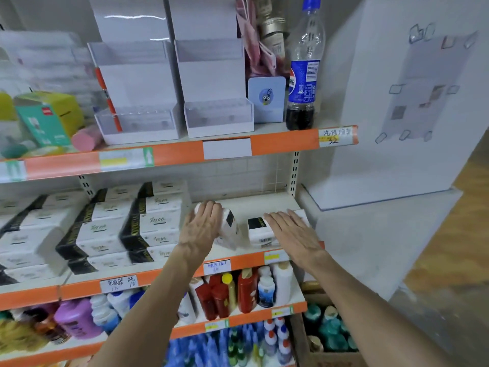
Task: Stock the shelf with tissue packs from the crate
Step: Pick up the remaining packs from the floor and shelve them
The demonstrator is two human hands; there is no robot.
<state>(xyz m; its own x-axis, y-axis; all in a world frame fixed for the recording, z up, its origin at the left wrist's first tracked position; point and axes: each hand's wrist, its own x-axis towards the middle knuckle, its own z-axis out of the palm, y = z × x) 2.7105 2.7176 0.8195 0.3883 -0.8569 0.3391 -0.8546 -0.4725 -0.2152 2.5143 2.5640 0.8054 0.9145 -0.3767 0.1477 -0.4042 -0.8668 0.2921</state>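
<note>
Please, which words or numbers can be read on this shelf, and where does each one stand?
"32": handwritten top shelf tag, under Chinese characters.
"12" and "10": handwritten middle shelf tag.
Tissue packs, blue bottle label: print too blurred.

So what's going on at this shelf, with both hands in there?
A person is stocking the middle shelf with tissue packs. The left hand rests against a tilted pack, and the right hand lies flat on a second pack lying beside it. Both packs sit in the gap at the shelf's right end, next to the stacked rows of similar packs. The crate is not in view.
</note>
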